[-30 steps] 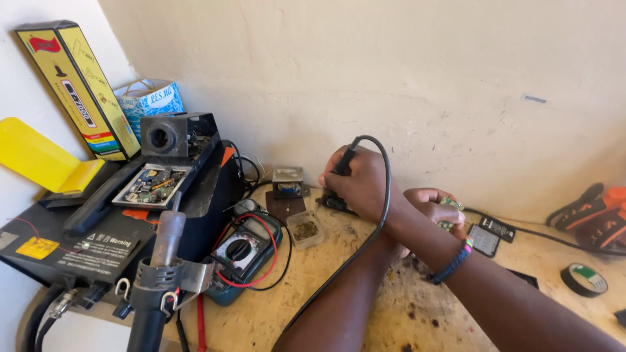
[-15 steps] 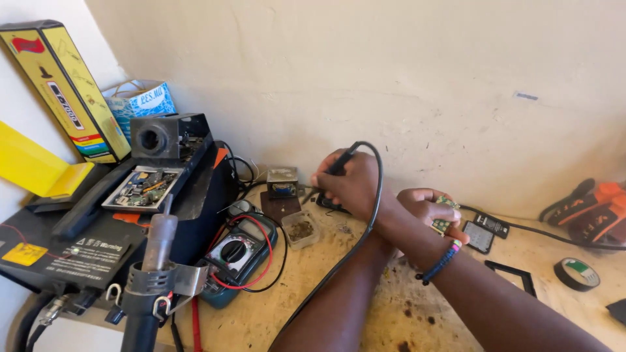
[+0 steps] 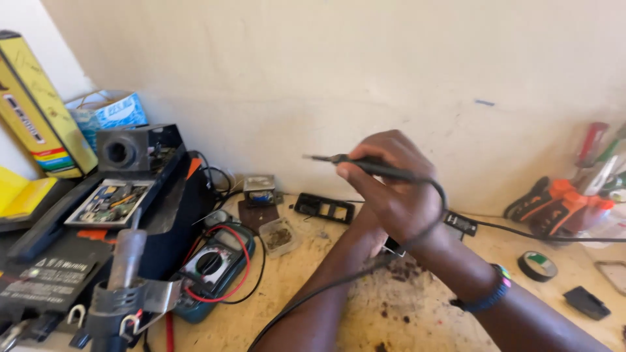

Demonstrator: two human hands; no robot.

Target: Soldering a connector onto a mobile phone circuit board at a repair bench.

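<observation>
My left hand [image 3: 391, 195] is raised in front of the wall and grips a black soldering iron [image 3: 375, 167]. The iron lies level with its thin tip pointing left. Its black cable [image 3: 438, 215] loops round my wrist and runs down along my left forearm. My right hand [image 3: 432, 259] sits just below and behind the left one and is mostly hidden. Only its wrist and a beaded bracelet [image 3: 486, 301] show. A small dark part [image 3: 391, 246] peeks out at its fingers, and I cannot tell how it is held.
A multimeter [image 3: 207, 267] with red and black leads lies at the left, beside a black soldering station [image 3: 140, 163] and a hot-air handle [image 3: 124, 267]. A small tray [image 3: 279, 236] and a black strip [image 3: 324, 208] lie near the wall. Black tape [image 3: 537, 265] and an orange-black tool [image 3: 554, 205] lie at the right.
My left hand has lifted the soldering iron off the bench and turned it level, tip to the left. The view has moved closer, and my right hand is now covered.
</observation>
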